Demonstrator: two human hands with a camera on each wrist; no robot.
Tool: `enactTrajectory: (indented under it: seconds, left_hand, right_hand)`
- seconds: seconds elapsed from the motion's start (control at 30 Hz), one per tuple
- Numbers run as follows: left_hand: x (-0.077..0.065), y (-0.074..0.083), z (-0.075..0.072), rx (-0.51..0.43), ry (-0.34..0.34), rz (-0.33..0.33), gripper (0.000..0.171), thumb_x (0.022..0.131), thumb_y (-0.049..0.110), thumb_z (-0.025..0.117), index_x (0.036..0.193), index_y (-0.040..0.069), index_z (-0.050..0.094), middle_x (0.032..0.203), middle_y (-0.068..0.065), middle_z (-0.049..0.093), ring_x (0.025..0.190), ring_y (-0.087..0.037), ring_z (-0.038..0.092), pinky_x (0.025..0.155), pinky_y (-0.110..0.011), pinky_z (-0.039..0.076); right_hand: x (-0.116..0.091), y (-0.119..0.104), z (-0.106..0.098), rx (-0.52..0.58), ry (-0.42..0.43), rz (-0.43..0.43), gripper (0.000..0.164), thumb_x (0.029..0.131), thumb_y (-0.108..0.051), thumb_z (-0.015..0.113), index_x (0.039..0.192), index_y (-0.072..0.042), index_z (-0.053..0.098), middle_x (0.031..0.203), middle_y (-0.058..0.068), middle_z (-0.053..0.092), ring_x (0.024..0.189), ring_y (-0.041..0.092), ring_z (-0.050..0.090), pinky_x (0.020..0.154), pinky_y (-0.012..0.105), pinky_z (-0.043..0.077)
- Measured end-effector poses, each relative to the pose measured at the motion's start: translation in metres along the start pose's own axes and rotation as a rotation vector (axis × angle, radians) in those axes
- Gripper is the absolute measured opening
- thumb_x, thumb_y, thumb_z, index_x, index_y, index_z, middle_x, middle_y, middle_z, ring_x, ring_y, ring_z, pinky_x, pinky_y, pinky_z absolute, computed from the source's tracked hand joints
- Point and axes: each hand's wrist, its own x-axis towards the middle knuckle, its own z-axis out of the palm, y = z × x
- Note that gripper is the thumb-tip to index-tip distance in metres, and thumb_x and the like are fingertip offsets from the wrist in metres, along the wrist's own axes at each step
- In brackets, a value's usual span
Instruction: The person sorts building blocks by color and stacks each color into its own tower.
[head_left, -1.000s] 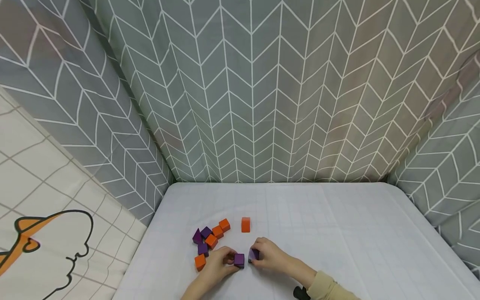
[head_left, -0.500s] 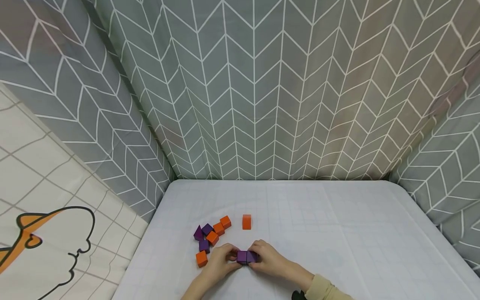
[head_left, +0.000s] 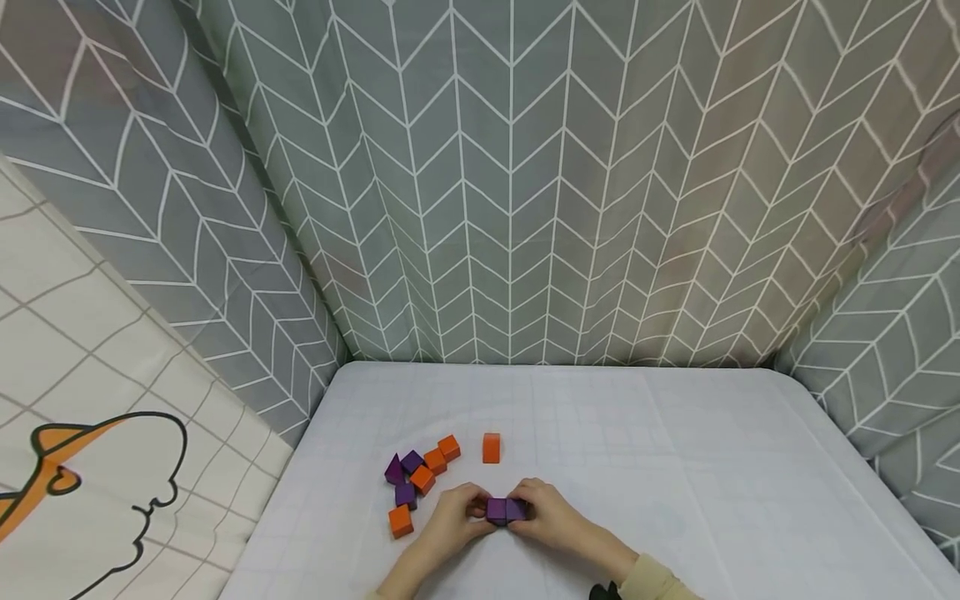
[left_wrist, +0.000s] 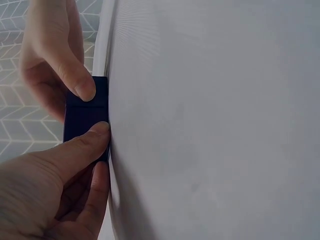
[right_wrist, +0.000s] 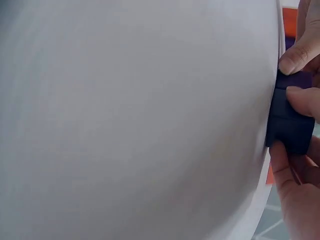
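My left hand (head_left: 450,518) pinches a purple cube (head_left: 496,511) between thumb and fingers, low over the white table. From the other side, my right hand (head_left: 553,518) pinches a second purple block (head_left: 514,510), whose front face looks slanted. The two blocks sit side by side, face to face, between the hands. Seen from the left wrist, the cube (left_wrist: 82,122) looks dark, with a thumb across its edge. In the right wrist view the right hand's block (right_wrist: 290,131) also looks dark, its far side hidden by fingers.
Left of the hands lies a loose cluster of orange cubes (head_left: 422,479) and purple cubes (head_left: 405,495), with a purple triangular block (head_left: 394,469) at its left. One orange block (head_left: 491,448) stands apart beyond the hands. Patterned curtains (head_left: 510,208) surround the white table (head_left: 675,467).
The right hand's block came leftward against the cube, closing the gap between them. Since then both hands have shifted slightly right with the two blocks together. The other blocks stayed put.
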Motion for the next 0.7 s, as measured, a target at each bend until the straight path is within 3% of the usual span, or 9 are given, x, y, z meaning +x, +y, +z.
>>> enactTrajectory:
  seconds: [0.2,0.4,0.7]
  left_hand:
    - [0.018,0.002,0.018,-0.002,0.004,0.050,0.028,0.066,0.005,0.076,0.091,0.005,0.061,0.085,0.000,0.061,0.074,-0.003,0.058,0.065,-0.015,0.048]
    - [0.034,0.010,0.036,-0.005,0.003,0.059,0.028,0.065,0.004,0.076,0.089,0.004,0.061,0.083,0.001,0.061,0.072,-0.001,0.057,0.064,-0.014,0.048]
    - [0.052,0.023,0.057,0.006,0.007,0.103,0.028,0.064,0.003,0.077,0.087,0.003,0.061,0.082,0.001,0.060,0.070,-0.001,0.057,0.063,-0.011,0.046]
  right_hand:
    - [-0.011,0.014,-0.011,0.046,0.020,0.048,0.026,0.070,-0.014,0.074,0.093,-0.007,0.064,0.086,-0.004,0.059,0.075,0.006,0.049,0.064,0.019,0.042]
    - [-0.025,0.029,-0.022,0.090,0.069,0.079,0.027,0.068,-0.011,0.075,0.092,-0.007,0.064,0.085,-0.004,0.059,0.075,0.006,0.051,0.064,0.022,0.044]
    - [-0.044,0.041,-0.037,0.148,0.118,0.146,0.028,0.068,-0.014,0.075,0.093,-0.009,0.063,0.087,-0.004,0.059,0.077,0.007,0.053,0.067,0.023,0.046]
